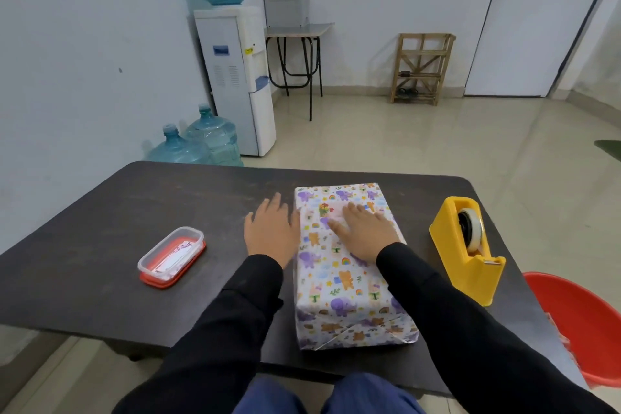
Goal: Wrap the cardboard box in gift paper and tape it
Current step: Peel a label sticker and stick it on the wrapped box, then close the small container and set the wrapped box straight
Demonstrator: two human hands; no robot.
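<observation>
The box (339, 279) lies lengthwise on the dark table (100, 212), fully covered in white gift paper printed with purple elephants and bears, its near end folded into flaps. My right hand (364, 233) lies flat with straight fingers on the box's top, over a pale sticker or label with flowers (327, 210). Flat on the table, my left hand (270, 232) touches the box's left side with its fingers spread. A yellow tape dispenser (465, 249) with a clear tape roll stands to the right of the box.
A small clear container with a red lid underneath (171, 257) sits on the table's left part, holding paper labels. A red plastic tub (584, 326) stands beyond the table's right edge. Water bottles and a dispenser (235, 77) stand against the far wall.
</observation>
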